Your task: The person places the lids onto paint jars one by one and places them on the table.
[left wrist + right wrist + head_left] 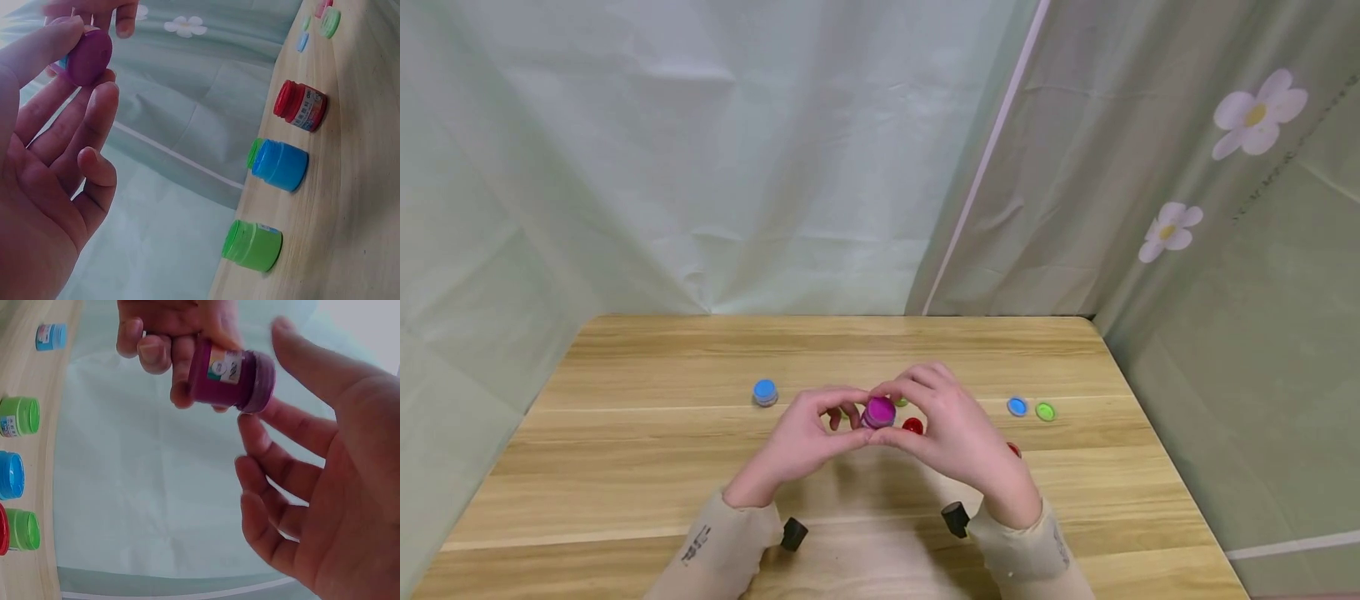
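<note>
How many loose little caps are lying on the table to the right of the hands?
3: a blue cap, a green cap beside it, and a red cap nearer, half hidden by the right hand. The hands, holding a purple pot, may hide more.

The head view looks down on the surface from above; both wrist views sit close, sharing the purple jar.

Purple jar smooth glossy plastic; table matt wood grain
</note>
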Motion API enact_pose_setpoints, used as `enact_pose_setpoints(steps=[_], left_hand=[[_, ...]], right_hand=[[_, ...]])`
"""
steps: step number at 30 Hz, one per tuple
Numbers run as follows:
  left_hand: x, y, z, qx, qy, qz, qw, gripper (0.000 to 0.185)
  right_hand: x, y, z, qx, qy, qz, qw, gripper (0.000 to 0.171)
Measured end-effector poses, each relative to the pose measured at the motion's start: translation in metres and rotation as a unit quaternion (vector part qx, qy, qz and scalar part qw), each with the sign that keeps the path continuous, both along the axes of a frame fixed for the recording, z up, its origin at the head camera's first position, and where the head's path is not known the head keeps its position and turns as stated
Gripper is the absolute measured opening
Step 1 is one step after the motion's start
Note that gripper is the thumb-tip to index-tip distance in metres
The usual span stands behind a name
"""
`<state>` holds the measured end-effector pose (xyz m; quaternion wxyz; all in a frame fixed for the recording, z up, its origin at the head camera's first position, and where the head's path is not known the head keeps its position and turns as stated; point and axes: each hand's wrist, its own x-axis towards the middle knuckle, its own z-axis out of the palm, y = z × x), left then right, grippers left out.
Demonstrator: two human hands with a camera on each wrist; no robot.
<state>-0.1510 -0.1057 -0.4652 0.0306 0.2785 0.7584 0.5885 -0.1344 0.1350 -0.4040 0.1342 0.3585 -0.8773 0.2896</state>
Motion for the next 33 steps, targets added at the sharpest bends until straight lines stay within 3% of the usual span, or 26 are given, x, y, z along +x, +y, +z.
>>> enact_pose_setpoints(steps=[5, 12, 22, 33], left_hand=[[-0.0011, -0.0013, 0.0003, -0.001, -0.005, 0.013, 0.9999, 0.032], [-0.0024, -0.0018, -0.0010, -0.006, 0.016, 0.009, 0.9998, 0.030], [-0.0041, -0.0023, -0.0025, -0.011, 0.016, 0.005, 0.9998, 0.030], [-0.0037, -0.0018, -0.0032, -0.013, 0.004, 0.012, 0.9998, 0.030]], right_hand=[[0.0017, -0.0044, 0.0007, 0.021, 0.025, -0.023, 0.999, 0.032], [0.0020, -0.0078, -0.0003, 0.063, 0.034, -0.020, 0.997, 0.027], [0.0022, -0.0082, -0.0009, 0.078, 0.053, 0.006, 0.996, 0.041], [0.0038, -0.0089, 0.0008, 0.090, 0.036, -0.008, 0.995, 0.046]])
